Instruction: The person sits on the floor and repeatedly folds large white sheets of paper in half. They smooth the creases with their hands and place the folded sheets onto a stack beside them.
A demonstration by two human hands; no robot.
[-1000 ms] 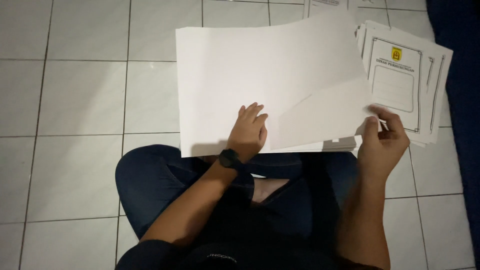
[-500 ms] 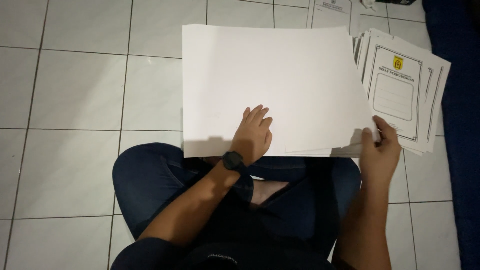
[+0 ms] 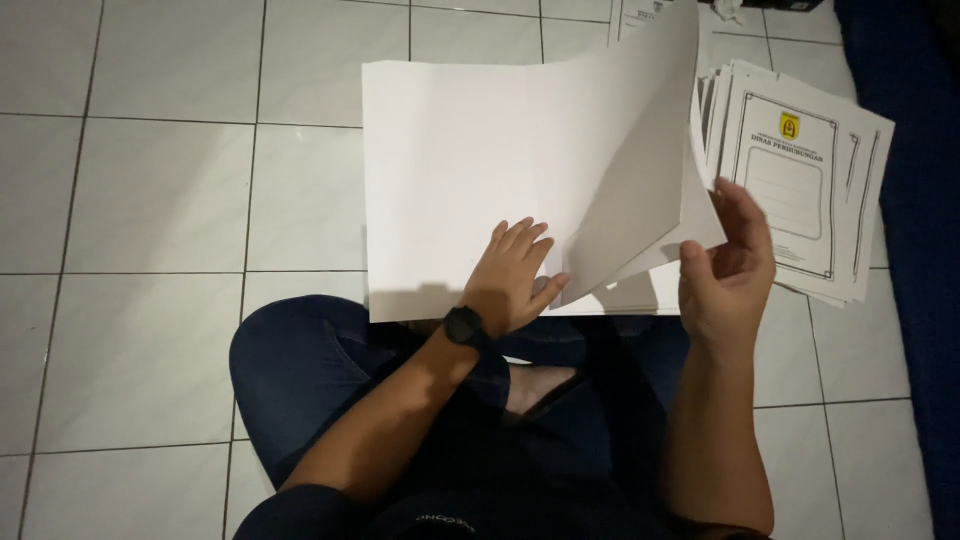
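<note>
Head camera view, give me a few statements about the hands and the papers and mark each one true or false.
1. The left hand lies flat on the large white sheet. True.
2. The right hand rests on the floor. False: it lifts the right flap of the sheet, which curves up.
3. A stack of printed sheets lies to the right of the white sheet. True.
4. The black watch is on the right wrist. False: it is on the left wrist.
5. The floor is dark carpet. False: it is pale tile.
</note>
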